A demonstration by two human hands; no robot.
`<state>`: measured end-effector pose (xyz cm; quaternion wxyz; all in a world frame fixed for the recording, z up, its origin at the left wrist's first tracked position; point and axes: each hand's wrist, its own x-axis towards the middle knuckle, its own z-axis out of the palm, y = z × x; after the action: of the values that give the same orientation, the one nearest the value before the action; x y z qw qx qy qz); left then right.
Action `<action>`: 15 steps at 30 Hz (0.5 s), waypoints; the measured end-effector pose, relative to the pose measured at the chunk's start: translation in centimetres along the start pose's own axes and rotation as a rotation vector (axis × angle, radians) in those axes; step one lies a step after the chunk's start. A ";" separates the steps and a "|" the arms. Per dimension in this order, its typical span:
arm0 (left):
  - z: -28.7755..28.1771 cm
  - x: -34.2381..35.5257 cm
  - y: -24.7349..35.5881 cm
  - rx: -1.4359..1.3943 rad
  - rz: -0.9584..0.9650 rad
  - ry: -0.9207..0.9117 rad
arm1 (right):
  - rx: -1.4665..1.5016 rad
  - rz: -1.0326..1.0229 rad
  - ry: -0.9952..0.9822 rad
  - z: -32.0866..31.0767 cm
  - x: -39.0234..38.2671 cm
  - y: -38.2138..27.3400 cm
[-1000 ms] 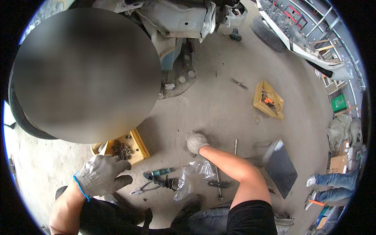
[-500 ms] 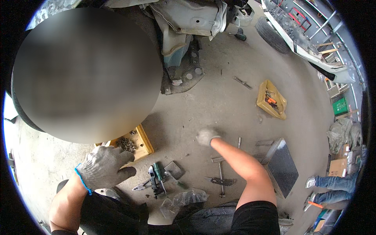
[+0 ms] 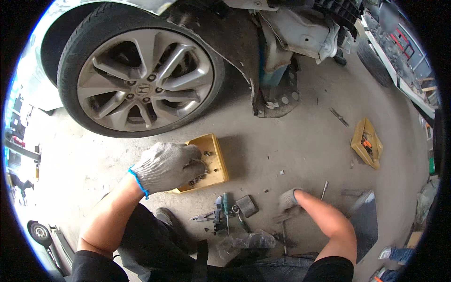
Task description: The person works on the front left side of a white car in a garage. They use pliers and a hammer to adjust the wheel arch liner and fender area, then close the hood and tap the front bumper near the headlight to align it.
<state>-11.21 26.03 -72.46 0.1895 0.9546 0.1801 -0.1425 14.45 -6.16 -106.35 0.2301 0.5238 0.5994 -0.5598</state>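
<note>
Grey concrete garage floor (image 3: 300,145) is stretching under everything. Yellow rectangular plastic tray (image 3: 215,163) is sitting on it, near the silver-spoked car wheel (image 3: 145,87), holding small dark metal fasteners (image 3: 197,179). My left hand (image 3: 170,164) in a grey knit glove is hanging over the tray, fingers bent; can't tell whether it's gripping anything. My gloved right hand (image 3: 287,200) is showing blurred near a thin metal rod (image 3: 284,238); grip unclear too. Pinching pieces singly, wrist off the rim, would probably be working best.

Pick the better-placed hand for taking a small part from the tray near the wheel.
Left, probably: the left hand is over the yellow tray; the right hand is well clear of it.
</note>
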 end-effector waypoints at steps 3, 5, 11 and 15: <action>0.2 -0.4 -0.5 0.023 -0.006 -0.032 | 0.482 0.058 0.192 -4.2 1.2 -5.5; 0.2 -0.7 -0.1 0.007 -0.018 -0.032 | 0.270 0.088 0.424 -8.8 -0.7 -9.5; 0.0 -1.0 -0.2 0.040 0.002 -0.026 | 0.128 0.067 0.723 -11.9 1.4 -11.8; 0.4 -2.0 -1.3 0.101 0.020 -0.032 | -0.015 -0.025 0.479 -12.7 2.0 -13.5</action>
<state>-13.59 26.40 -72.49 0.1453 0.9624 0.1603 -0.1646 5.72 8.52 -98.88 0.0784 0.6326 0.6473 -0.4180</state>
